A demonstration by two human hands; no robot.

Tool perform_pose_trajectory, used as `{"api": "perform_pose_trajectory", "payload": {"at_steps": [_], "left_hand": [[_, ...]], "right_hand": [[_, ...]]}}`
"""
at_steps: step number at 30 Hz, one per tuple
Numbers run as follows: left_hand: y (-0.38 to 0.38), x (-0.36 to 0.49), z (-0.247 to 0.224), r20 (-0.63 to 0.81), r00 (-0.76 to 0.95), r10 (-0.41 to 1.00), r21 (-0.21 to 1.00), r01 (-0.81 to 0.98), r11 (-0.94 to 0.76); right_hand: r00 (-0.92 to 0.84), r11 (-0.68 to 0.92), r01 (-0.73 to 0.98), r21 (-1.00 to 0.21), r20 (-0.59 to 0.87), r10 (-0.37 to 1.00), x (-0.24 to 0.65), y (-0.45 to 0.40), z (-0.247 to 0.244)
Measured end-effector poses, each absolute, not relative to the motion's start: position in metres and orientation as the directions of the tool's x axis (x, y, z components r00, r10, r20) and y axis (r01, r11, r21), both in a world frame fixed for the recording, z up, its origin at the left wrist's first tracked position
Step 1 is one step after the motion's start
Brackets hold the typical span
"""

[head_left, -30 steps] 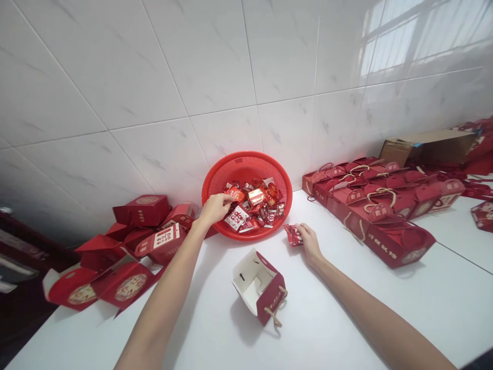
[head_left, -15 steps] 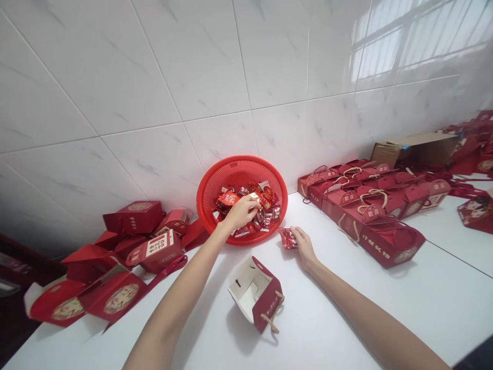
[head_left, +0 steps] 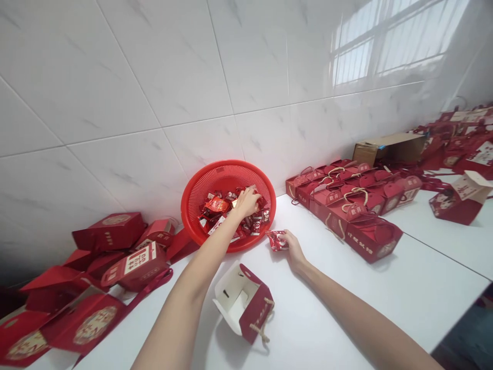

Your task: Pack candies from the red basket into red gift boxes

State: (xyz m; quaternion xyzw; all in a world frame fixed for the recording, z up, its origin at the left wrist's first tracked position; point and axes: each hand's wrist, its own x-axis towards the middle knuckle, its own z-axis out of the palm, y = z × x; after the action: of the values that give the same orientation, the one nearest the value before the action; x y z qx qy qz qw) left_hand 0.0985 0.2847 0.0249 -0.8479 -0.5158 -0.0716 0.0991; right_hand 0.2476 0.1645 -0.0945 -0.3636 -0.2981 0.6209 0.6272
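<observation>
A round red plastic basket (head_left: 189, 205) leans by the wall with red wrapped sweets (head_left: 216, 204) inside. My left hand (head_left: 247, 202) reaches into it, fingers bent down among the sweets at the right; its fingertips and anything between them are hard to make out. Just outside the basket's right rim, my right hand (head_left: 295, 250) pinches red candy packets (head_left: 277, 240) above the white table. Nearer to me, between my forearms, stands an open red box (head_left: 257, 313) with a white inside and a twisted rope handle.
Several red boxes (head_left: 140, 267) are heaped at the left. Rows of closed red boxes (head_left: 358, 234) stand at the right, with a cardboard box (head_left: 365, 153) and more red boxes behind. A tiled wall (head_left: 192, 77) rises behind the white table (head_left: 319, 318).
The view has shifted, so most things appear further left. My left hand has moved toward the right and back part of the sweets. My right hand still holds the packets.
</observation>
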Motion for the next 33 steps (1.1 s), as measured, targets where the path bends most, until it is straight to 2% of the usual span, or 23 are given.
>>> {"api": "perform_pose_trajectory", "payload": {"at_steps": [8,15,18,22,25,29,33], "left_hand": [[0.284,0.095,0.024,0.29,0.431,0.855,-0.021,0.896,-0.444],[0.27,0.089,0.035,0.448,0.351,0.823,0.197,0.859,-0.473],[0.25,0.087,0.03,0.459,0.345,0.819,0.288,0.814,-0.504],[0.215,0.084,0.01,0.322,0.418,0.849,0.589,0.614,-0.526],[0.195,0.08,-0.007,0.158,0.489,0.858,0.76,0.494,-0.422],[0.186,0.076,-0.023,-0.002,0.493,0.87,0.876,0.421,-0.237],[0.187,0.073,-0.031,-0.012,0.494,0.869,0.895,0.394,-0.211]], "right_hand": [[-0.004,-0.038,-0.532,-0.846,-0.042,0.999,0.249,0.164,-0.095],[-0.033,-0.026,-0.501,-0.865,-0.011,0.999,0.251,0.165,-0.096],[-0.048,-0.033,-0.495,-0.868,-0.011,0.999,0.251,0.165,-0.096],[-0.099,-0.069,-0.487,-0.87,-0.024,0.995,0.248,0.162,-0.097],[-0.143,-0.1,-0.479,-0.872,-0.035,0.989,0.244,0.159,-0.098],[-0.163,-0.117,-0.48,-0.869,-0.043,0.986,0.241,0.157,-0.1],[-0.152,-0.115,-0.497,-0.86,-0.045,0.987,0.24,0.159,-0.101]]}}
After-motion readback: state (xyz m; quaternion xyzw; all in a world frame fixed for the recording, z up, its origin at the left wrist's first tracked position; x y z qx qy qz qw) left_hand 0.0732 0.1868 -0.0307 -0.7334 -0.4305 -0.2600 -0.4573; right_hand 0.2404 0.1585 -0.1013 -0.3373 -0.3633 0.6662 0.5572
